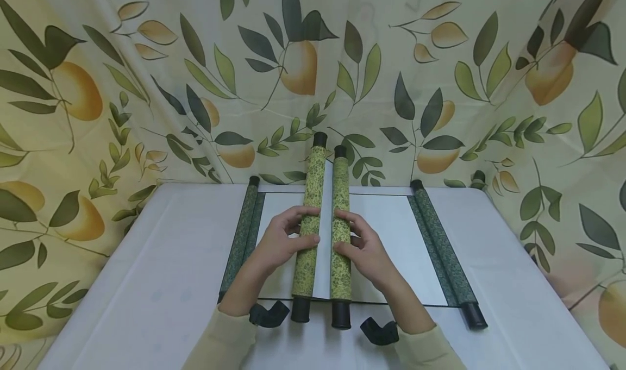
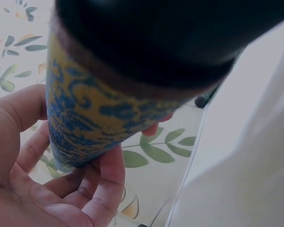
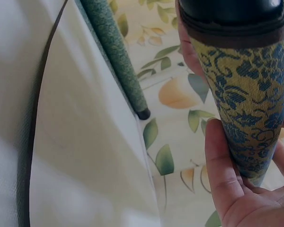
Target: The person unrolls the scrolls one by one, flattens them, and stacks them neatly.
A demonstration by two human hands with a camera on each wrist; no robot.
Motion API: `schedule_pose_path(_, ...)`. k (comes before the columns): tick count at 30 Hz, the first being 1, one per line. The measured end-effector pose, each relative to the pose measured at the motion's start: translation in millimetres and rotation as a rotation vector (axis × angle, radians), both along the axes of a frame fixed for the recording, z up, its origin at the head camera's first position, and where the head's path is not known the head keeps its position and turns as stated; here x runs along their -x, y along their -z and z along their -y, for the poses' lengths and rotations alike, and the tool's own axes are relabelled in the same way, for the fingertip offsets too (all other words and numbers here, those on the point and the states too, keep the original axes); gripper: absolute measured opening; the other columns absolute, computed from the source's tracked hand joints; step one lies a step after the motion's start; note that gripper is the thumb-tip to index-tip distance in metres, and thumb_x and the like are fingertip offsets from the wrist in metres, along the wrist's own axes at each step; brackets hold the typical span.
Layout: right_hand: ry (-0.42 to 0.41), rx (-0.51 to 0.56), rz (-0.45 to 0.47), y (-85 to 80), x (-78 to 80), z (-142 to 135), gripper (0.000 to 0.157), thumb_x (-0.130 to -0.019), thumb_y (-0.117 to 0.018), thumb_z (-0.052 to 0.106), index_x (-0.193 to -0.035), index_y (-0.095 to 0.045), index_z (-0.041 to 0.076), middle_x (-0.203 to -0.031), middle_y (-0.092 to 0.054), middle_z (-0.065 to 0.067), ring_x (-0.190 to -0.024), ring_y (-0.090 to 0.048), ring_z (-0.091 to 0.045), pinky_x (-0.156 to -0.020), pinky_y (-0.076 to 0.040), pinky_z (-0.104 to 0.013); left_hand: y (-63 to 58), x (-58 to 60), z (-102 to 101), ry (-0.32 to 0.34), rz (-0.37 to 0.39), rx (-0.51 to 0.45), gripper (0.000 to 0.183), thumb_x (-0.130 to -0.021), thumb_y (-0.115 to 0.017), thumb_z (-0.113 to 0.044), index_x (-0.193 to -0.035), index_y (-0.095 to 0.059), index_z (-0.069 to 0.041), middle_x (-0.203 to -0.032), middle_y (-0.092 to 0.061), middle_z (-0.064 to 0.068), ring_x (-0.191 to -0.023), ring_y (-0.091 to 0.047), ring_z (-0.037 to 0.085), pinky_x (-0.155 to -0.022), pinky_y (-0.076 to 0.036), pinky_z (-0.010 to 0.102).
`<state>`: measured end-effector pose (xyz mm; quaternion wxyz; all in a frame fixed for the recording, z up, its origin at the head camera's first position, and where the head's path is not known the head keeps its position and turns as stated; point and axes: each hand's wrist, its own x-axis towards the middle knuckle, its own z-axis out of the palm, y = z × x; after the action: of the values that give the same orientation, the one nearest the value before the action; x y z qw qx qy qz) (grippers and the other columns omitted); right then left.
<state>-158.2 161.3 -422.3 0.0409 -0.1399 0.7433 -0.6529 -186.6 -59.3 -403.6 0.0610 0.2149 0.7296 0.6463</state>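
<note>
A hanging scroll rolled in from both ends, in yellow brocade with a dark pattern, is held in both hands. My left hand [image 1: 281, 239] grips the left roll [image 1: 307, 261], thumb on the near side and fingers around it. Around the right roll [image 1: 340, 272] curl the thumb and fingers of my right hand [image 1: 367, 250]. A narrow white strip [image 1: 323, 272] shows between the rolls. Black knobs cap the ends; one knob [image 3: 232, 19] looms close in the right wrist view. In the left wrist view, blue-patterned brocade [image 2: 94, 113] lies within the fingers.
Beneath the held scroll, a second scroll lies spread on the white-covered table [image 1: 161, 261]. Its white sheet [image 1: 386, 239] runs between a green left roller [image 1: 239, 239] and a green right roller [image 1: 445, 250]. A leaf-and-fruit patterned curtain [image 1: 362, 114] stands behind the table.
</note>
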Motion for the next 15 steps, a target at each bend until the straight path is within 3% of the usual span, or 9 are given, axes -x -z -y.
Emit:
schedule_pose_path(7, -0.008, 0.005, 0.032, -0.9, 0.9, -1.7, 0.061, -0.096, -0.064, 0.012, -0.151, -0.039, 0.023, -0.151, -0.037, -0.02, -0.123, -0.055, -0.044, -0.083, -0.056, -0.041, -2.0, 0.0, 2.6, 0.017, 0.019, -0.011, 0.049, -0.086, -0.075, -0.007, -0.133, -0.062, -0.014, -0.137, -0.06, 0.013, -0.103, -0.056, 0.024, -0.09, -0.043, 0.046)
schedule_pose_path(15, -0.003, -0.001, 0.031, -4.6, 0.1, -3.2, 0.061, -0.096, -0.064, 0.013, -0.151, -0.039, 0.023, -0.153, -0.036, -0.02, -0.125, -0.054, -0.045, -0.085, -0.055, -0.04, -6.6, -1.8, 6.6, 0.032, 0.006, -0.006, 0.049, -0.087, -0.075, -0.009, -0.134, -0.061, -0.014, -0.136, -0.062, 0.004, -0.108, -0.055, 0.022, -0.093, -0.043, 0.043)
